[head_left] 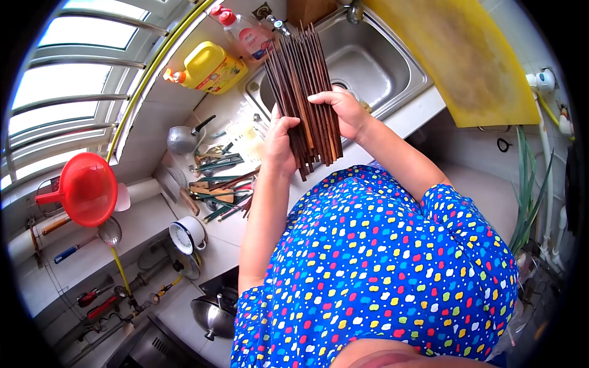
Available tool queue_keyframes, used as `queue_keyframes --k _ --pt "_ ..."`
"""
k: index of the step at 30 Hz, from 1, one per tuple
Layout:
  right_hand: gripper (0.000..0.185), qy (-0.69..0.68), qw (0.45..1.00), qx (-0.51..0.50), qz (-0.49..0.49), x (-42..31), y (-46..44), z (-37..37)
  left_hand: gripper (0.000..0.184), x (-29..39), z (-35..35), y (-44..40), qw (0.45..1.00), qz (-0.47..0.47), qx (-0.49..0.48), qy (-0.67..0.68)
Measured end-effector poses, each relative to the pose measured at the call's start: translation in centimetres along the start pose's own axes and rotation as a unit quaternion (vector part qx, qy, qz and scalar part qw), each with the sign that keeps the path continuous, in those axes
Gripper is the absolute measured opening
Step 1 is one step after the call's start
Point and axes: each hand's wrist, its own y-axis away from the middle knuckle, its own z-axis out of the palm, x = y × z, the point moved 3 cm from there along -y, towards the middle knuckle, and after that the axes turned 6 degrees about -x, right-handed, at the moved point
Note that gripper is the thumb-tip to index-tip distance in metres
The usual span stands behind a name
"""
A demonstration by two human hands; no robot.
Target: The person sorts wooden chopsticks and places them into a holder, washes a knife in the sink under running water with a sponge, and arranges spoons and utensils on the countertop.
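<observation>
A wide bundle of dark brown wooden chopsticks [307,92] is held up in front of me, over the near edge of the metal sink [408,70]. My left hand [281,146] grips its left side, with the thumb lying across the front. On the opposite side my right hand [345,111] is closed around the bundle, its thumb also on the front. The fingers behind the chopsticks are hidden. Lower left of the bundle, a loose pile of utensils [221,184] lies on the white counter, including green-handled and wooden-handled pieces.
Behind the sink's left side stand a yellow detergent bottle [211,69] and a pink-capped bottle [245,34]. A small metal pot [182,140], a cleaver [178,184] and a white enamel mug [187,235] line the left. A red strainer [89,189] hangs by the window.
</observation>
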Motion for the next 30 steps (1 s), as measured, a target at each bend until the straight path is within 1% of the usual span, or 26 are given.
queue_keyframes --k 3,4,6,7,8,10,12,13,14,15,16,18,19,20,22,23,24,25,26,27,28,30 --pt "0.025 -0.002 1.0 -0.027 -0.001 -0.1 0.3 0.6 0.047 -1.4 -0.3 -0.5 0.999 0.038 -0.011 0.031" --pt "0.025 0.002 1.0 -0.025 0.004 0.2 0.5 0.9 0.047 -1.8 -0.5 -0.5 0.999 0.039 -0.009 0.037" --pt "0.028 0.042 0.999 -0.004 -0.034 0.5 0.7 1.2 0.049 -2.4 -0.9 -0.5 0.999 0.052 -0.008 0.005" --pt "0.031 0.068 0.997 -0.012 -0.039 0.7 0.8 1.1 0.054 -2.8 -1.3 -0.6 0.998 0.051 -0.022 0.011" --pt "0.031 0.071 0.997 -0.011 -0.035 0.9 0.8 0.8 0.054 -3.0 -1.9 -0.6 0.998 0.053 -0.021 0.015" --pt "0.031 0.092 0.996 -0.011 -0.012 1.5 1.0 0.5 0.056 -3.7 -3.1 -0.4 0.996 -0.003 -0.077 0.039" --pt "0.031 0.084 0.996 0.002 0.004 2.5 1.0 0.0 0.054 -4.9 -5.2 -0.9 0.996 0.0 -0.082 0.043" --pt "0.029 0.067 0.997 0.002 0.027 3.2 0.9 -0.6 0.052 -5.8 -6.0 -0.9 0.985 -0.056 -0.09 0.139" --pt "0.028 0.05 0.998 0.001 0.049 3.7 0.8 -1.1 0.05 -6.7 -6.6 -0.9 0.961 -0.11 -0.099 0.233" --pt "0.025 0.045 0.997 -0.009 0.056 3.8 0.8 -1.2 0.049 -6.5 -5.7 -0.6 0.947 -0.096 -0.11 0.287" --pt "0.025 0.048 0.997 -0.008 0.059 4.0 0.7 -1.4 0.049 -6.9 -6.0 -0.7 0.946 -0.094 -0.111 0.291" --pt "0.025 0.086 0.996 0.002 0.028 4.3 0.7 -1.5 0.048 -7.4 -6.7 -1.3 0.94 -0.105 -0.129 0.297" --pt "0.027 0.118 0.993 0.006 0.011 4.4 0.8 -1.4 0.045 -7.5 -6.9 -1.4 0.935 -0.116 -0.144 0.304" --pt "0.027 0.122 0.992 0.007 0.012 4.6 0.8 -1.2 0.045 -7.7 -7.0 -1.7 0.933 -0.113 -0.146 0.308" --pt "0.027 0.192 0.98 0.031 -0.04 4.5 0.9 -0.9 0.041 -8.0 -7.0 -2.1 0.941 -0.099 -0.12 0.3" --pt "0.032 0.235 0.97 0.018 -0.059 4.6 1.0 -0.9 0.038 -8.1 -6.9 -2.0 0.933 -0.11 -0.133 0.317" --pt "0.032 0.239 0.969 0.02 -0.06 4.8 0.9 -1.5 0.038 -8.2 -6.8 -2.1 0.931 -0.11 -0.137 0.319" --pt "0.037 0.395 0.911 0.038 -0.112 4.5 0.8 -1.9 0.038 -8.3 -6.9 -2.1 0.93 -0.12 -0.14 0.317" --pt "0.042 0.538 0.826 0.056 -0.159 4.3 0.9 -2.2 0.039 -8.4 -6.9 -2.1 0.929 -0.129 -0.142 0.315" --pt "0.049 0.622 0.757 0.045 -0.195 3.7 1.4 -1.3 0.038 -8.0 -6.4 -1.6 0.931 -0.133 -0.146 0.306" --pt "0.049 0.625 0.754 0.047 -0.195 3.2 1.7 -1.3 0.038 -7.8 -5.9 -1.3 0.93 -0.134 -0.149 0.308" --pt "0.048 0.79 0.579 0.086 -0.183 2.3 2.2 -1.5 0.038 -7.7 -5.2 -0.8 0.967 -0.094 -0.11 0.211"
